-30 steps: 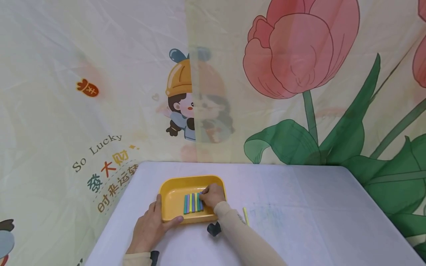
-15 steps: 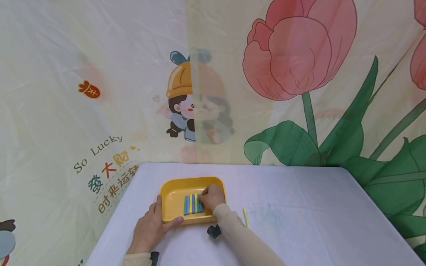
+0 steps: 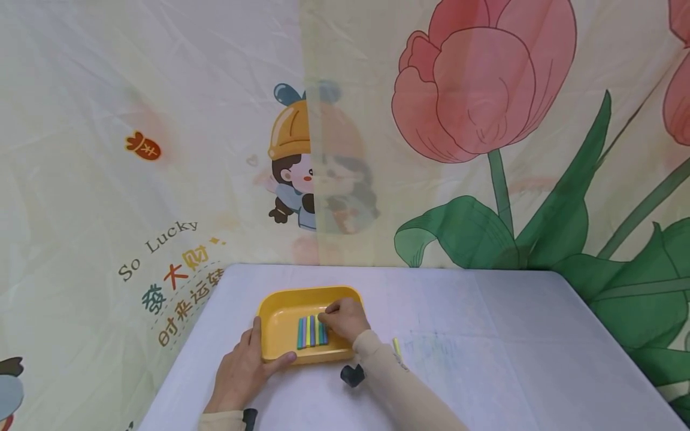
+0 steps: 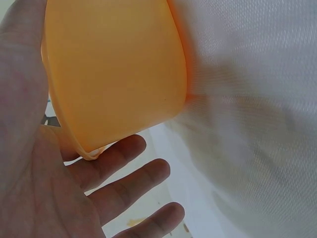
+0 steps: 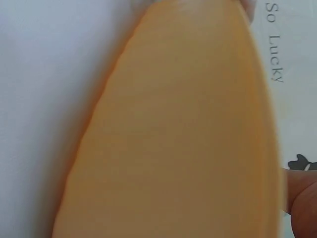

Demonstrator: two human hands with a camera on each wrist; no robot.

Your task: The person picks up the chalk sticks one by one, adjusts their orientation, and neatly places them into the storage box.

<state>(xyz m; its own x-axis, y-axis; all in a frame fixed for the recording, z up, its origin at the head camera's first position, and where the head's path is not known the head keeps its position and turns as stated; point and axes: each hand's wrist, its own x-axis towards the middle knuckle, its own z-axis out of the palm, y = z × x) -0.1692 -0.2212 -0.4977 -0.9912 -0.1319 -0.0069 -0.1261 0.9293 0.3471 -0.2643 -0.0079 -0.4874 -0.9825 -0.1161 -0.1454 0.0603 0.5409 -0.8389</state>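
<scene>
The yellow tray [image 3: 280, 302] stands on the white table. My left hand [image 3: 239, 365] lies against its left front corner, fingers along the side and thumb along the front; in the left wrist view three fingers [image 4: 126, 191] extend straight past the tray's corner. Inside the tray several thin coloured sticks [image 3: 308, 333], teal, purple, yellow and blue, lie side by side in a row. My right hand [image 3: 347, 319] reaches over the tray's right end, fingers curled, thumb and forefinger pinching at the top end of a stick near the row's right side. In the right wrist view the tray wall hides the fingertips.
A single yellow stick [image 3: 396, 347] lies on the table beside the right sleeve, partly covered by it. Faint bluish-green smudges [image 3: 436, 350] mark the tabletop farther right. A black wrist camera [image 3: 353, 376] sticks out at the right cuff. Printed cloth [image 3: 345, 251] hangs behind the table.
My right fingertips have shifted slightly left along the top of the stick row, and the right forearm has swung a little right, covering more of the loose yellow stick. The left hand stays put.
</scene>
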